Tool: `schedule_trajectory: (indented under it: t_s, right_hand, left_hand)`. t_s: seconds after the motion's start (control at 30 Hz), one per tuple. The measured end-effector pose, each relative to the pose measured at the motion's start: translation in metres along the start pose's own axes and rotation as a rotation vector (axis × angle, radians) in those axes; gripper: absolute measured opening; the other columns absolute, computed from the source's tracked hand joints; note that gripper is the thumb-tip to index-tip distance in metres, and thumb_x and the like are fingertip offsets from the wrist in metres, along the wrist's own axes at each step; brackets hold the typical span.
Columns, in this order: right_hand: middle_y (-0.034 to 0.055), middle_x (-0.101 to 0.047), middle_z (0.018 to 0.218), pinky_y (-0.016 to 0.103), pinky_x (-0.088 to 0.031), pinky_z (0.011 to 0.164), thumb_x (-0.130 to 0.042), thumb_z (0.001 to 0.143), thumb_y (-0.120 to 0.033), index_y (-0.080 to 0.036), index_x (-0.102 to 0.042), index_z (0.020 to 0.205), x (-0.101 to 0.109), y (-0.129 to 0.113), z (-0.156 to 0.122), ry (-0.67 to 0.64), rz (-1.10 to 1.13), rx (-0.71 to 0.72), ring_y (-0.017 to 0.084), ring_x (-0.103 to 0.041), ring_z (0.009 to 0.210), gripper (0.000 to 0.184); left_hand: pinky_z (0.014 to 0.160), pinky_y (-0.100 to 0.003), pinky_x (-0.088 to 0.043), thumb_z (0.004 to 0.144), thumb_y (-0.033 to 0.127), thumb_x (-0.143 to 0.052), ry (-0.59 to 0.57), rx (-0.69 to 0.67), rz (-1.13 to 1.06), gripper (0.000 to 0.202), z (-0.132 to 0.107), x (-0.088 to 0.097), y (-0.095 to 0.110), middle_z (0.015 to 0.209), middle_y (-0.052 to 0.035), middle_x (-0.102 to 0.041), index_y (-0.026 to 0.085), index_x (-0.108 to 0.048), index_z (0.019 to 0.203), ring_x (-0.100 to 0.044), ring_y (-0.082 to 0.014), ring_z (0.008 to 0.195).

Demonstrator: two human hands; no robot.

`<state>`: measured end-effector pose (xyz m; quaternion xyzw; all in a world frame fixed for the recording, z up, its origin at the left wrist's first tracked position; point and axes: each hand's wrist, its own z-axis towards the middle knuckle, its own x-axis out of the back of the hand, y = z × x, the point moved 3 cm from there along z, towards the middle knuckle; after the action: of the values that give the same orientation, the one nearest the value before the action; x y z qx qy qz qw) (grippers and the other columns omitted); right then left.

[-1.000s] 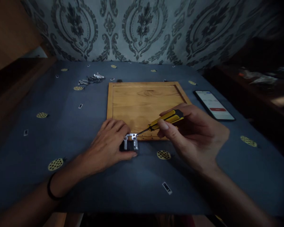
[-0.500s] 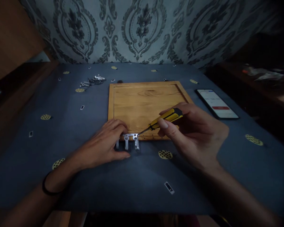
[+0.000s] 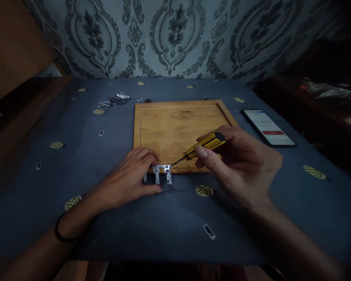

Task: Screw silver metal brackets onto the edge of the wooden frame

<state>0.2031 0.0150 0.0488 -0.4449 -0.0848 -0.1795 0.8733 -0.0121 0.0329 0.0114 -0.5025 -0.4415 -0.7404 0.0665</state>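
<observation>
In my right hand (image 3: 236, 164) is a yellow-and-black screwdriver (image 3: 204, 146), slanting down to the left. Its tip meets a silvery metal fitting (image 3: 167, 169) at the front edge of the wooden board (image 3: 181, 132), or lies very close to it. Beside that, another metal fitting (image 3: 156, 171) hangs over the same edge, and a third is partly covered by my left hand (image 3: 134, 171). The curled fingers of that hand press on the left end of the fittings and the board's corner, while its thumb stretches out below them. The fingertips are partly hidden.
Loose metal fittings (image 3: 115, 100) lie in a pile at the back left. A phone (image 3: 269, 128) with a lit screen rests to the right of the board. Dark blue cloth with yellow prints covers the table (image 3: 163, 226), and a patterned wall (image 3: 175, 39) stands behind.
Almost nothing differs. The screwdriver handle and my right hand have shifted very slightly; the tip stays at the same fitting.
</observation>
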Motion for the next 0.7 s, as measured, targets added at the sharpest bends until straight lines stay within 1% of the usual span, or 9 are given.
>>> schedule_trajectory:
  t_s: [0.17, 0.37, 0.53, 0.7]
  right_hand:
    - [-0.0029, -0.063, 0.072, 0.033, -0.049, 0.052, -0.083, 0.085, -0.043, -0.028, -0.065, 0.079, 0.0005, -0.0002, 0.0006, 0.003, 0.011, 0.001, 0.014, -0.058, 0.057, 0.024]
    - [-0.0025, -0.063, 0.072, 0.033, -0.046, 0.049, -0.081, 0.086, -0.037, -0.029, -0.065, 0.077, 0.0015, -0.0071, 0.0037, 0.048, 0.014, -0.005, 0.015, -0.058, 0.056, 0.02]
    - [-0.0025, -0.062, 0.069, 0.035, -0.043, 0.049, -0.084, 0.083, -0.042, -0.03, -0.064, 0.077, 0.0019, -0.0055, 0.0044, 0.041, -0.014, -0.014, 0.016, -0.057, 0.055, 0.024]
    - [-0.0028, -0.062, 0.068, 0.036, -0.044, 0.05, -0.085, 0.08, -0.05, -0.029, -0.065, 0.079, 0.002, 0.0004, 0.0022, 0.028, -0.004, -0.036, 0.016, -0.057, 0.053, 0.028]
  left_hand:
    - [0.098, -0.042, -0.048, 0.085, 0.037, -0.082, -0.002, -0.005, 0.017, 0.036, 0.0002, -0.0006, 0.0002, 0.121, -0.0059, -0.061, 0.022, -0.055, 0.102, -0.056, -0.0264, 0.115]
    - [0.099, -0.042, -0.048, 0.083, 0.039, -0.083, -0.011, 0.007, 0.005, 0.037, 0.0011, -0.0001, 0.001, 0.12, -0.0055, -0.062, 0.022, -0.057, 0.102, -0.057, -0.0267, 0.116]
    - [0.098, -0.042, -0.048, 0.08, 0.041, -0.086, -0.018, 0.021, 0.01, 0.042, 0.0017, 0.0003, 0.0016, 0.118, -0.0056, -0.062, 0.022, -0.057, 0.103, -0.057, -0.0271, 0.114]
    - [0.098, -0.042, -0.047, 0.08, 0.041, -0.086, -0.02, 0.007, 0.041, 0.045, 0.0018, -0.0007, 0.0016, 0.117, -0.0062, -0.062, 0.021, -0.058, 0.108, -0.057, -0.0277, 0.114]
